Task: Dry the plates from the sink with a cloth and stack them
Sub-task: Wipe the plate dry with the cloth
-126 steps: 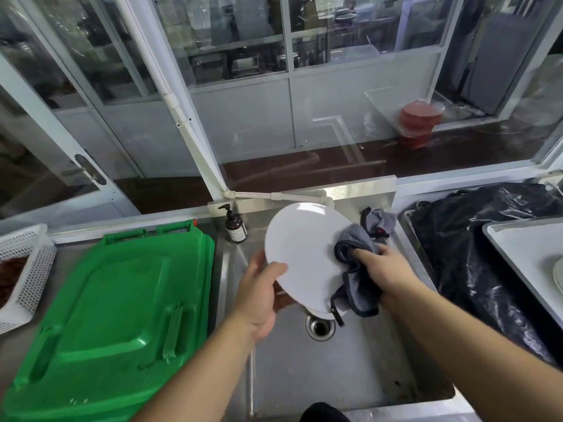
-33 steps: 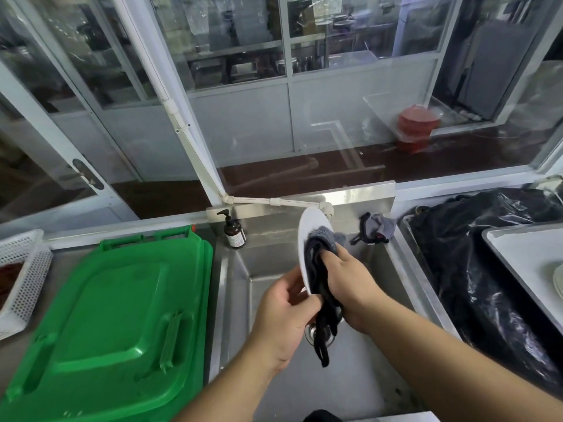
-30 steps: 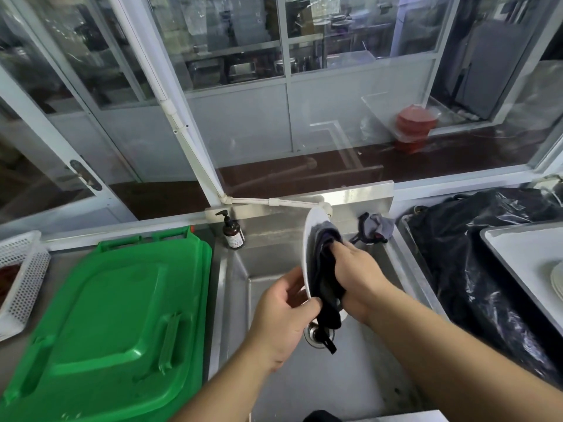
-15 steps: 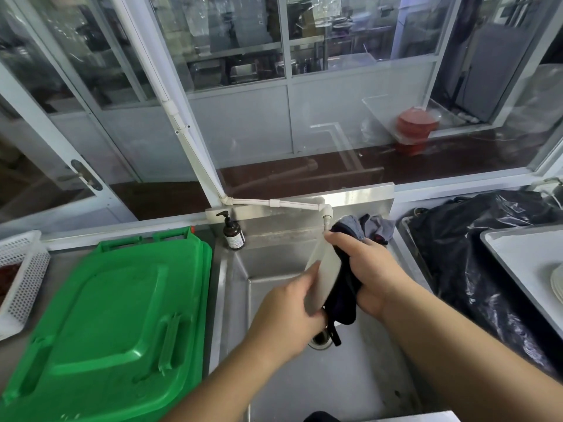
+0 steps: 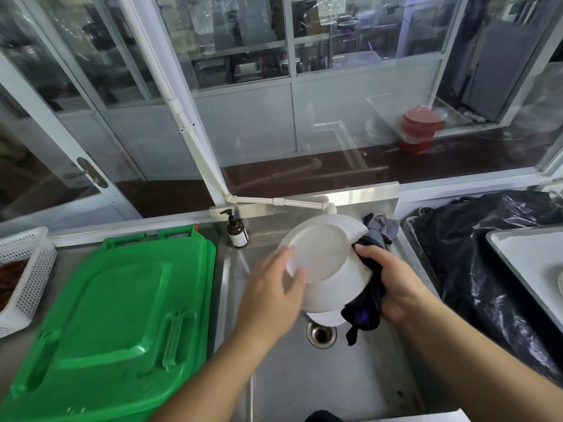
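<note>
Likely commercial kitchen, steel sink point(image 5: 304, 376), glass-partitioned shelving point(image 5: 243, 50)

We see a glossy round white ceramic plate point(image 5: 327, 263), a soft dark cloth point(image 5: 367, 312), a brushed stainless-steel sink point(image 5: 320, 382) and a shiny green plastic lid point(image 5: 115, 324).
</note>
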